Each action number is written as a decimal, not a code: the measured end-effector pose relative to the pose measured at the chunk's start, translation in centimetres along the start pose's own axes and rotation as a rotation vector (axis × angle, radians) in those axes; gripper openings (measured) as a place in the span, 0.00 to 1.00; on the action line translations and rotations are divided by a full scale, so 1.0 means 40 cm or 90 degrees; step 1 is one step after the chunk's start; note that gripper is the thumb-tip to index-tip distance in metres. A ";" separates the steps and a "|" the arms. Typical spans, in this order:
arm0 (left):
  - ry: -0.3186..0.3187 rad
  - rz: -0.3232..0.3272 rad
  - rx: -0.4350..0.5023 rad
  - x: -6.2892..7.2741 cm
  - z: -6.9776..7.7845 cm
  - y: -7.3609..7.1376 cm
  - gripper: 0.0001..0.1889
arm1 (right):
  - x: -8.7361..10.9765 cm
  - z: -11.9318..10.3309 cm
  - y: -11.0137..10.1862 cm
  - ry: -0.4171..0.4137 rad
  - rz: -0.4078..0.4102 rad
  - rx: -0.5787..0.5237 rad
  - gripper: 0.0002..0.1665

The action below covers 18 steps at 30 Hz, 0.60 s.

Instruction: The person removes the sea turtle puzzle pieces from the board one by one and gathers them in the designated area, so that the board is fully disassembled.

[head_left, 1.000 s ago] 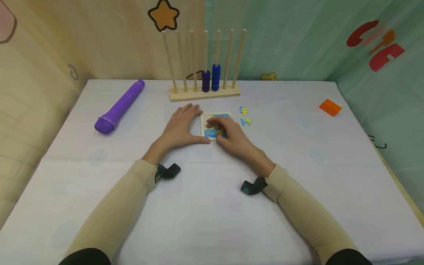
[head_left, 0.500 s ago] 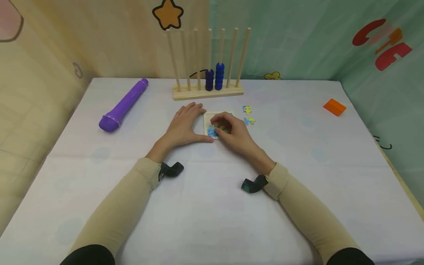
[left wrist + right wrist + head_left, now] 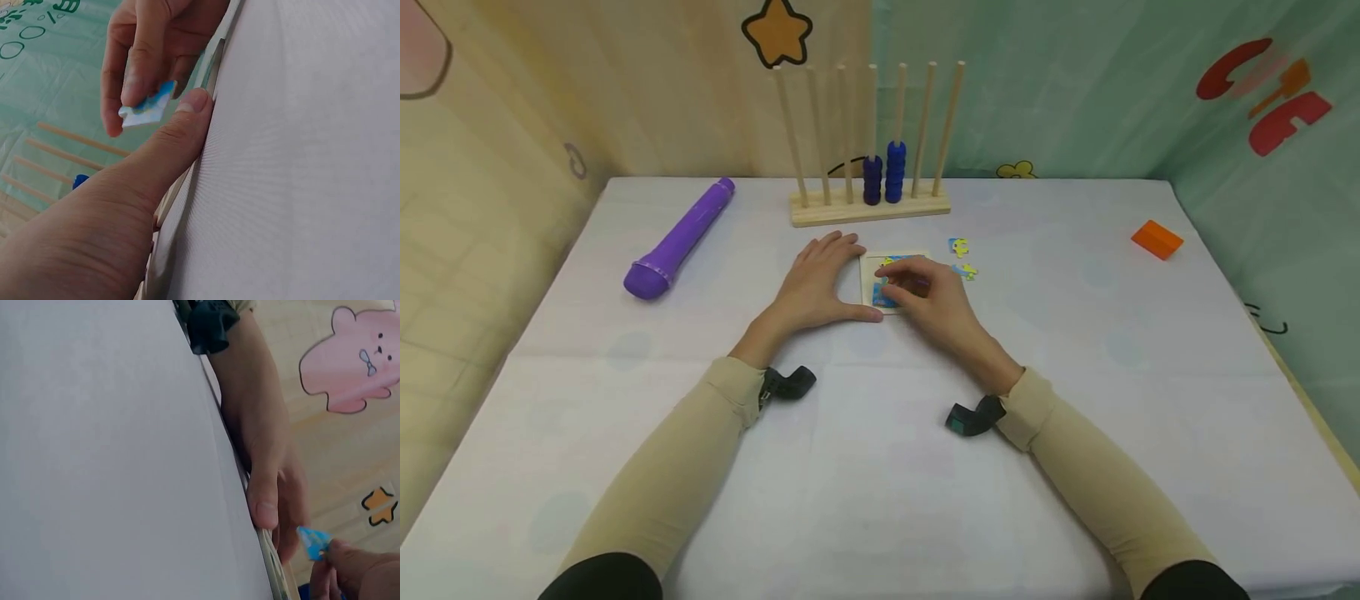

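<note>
A small jigsaw puzzle board [image 3: 866, 282] with a pale wooden frame and blue and yellow picture parts lies in the middle of the table. My left hand [image 3: 816, 287] rests around its left side, fingers straight and thumb stretched along the near edge. Over the board's right part, my right hand [image 3: 938, 302] pinches a blue and white puzzle piece [image 3: 150, 107] between thumb and fingers. That piece is tilted and raised above the board in the left wrist view. Two loose puzzle pieces, an upper one [image 3: 958, 247] and a lower one [image 3: 968, 272], lie right of the board.
Behind the board stands a wooden peg rack [image 3: 871, 215] with upright rods and dark blue beads on two of them. A purple toy microphone [image 3: 681, 237] lies at the back left. An orange block [image 3: 1157, 240] sits at the right on the white tablecloth [image 3: 865, 467].
The head view has shifted slightly. My right hand has turned a little over the board and its fingers have changed their pose. My left hand has stayed at the board's left side.
</note>
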<state>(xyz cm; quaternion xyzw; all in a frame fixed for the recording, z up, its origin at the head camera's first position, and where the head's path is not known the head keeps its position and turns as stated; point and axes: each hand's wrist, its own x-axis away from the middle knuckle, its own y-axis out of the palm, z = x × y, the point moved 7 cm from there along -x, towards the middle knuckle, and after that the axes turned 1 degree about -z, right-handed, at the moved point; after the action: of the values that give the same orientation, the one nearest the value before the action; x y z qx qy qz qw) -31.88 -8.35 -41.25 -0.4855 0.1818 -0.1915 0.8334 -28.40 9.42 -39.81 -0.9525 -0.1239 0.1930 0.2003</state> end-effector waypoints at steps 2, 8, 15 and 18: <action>-0.003 -0.002 0.000 0.000 -0.001 -0.001 0.58 | 0.002 0.001 -0.023 0.027 0.019 -0.015 0.15; -0.015 -0.003 0.005 -0.002 0.000 -0.007 0.58 | 0.036 0.008 -0.122 0.094 0.068 -0.010 0.13; -0.014 -0.013 0.007 -0.004 0.000 0.000 0.58 | 0.101 0.052 -0.205 0.152 0.131 0.105 0.11; -0.013 -0.014 0.006 -0.002 0.001 0.003 0.58 | 0.116 0.067 -0.215 0.146 0.143 0.158 0.11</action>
<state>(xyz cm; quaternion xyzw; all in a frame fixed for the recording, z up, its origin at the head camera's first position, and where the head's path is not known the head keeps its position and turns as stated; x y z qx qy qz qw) -31.91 -8.24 -41.34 -0.4852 0.1668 -0.1964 0.8356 -26.71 19.40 -39.85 -0.9442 0.0318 0.1180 0.3058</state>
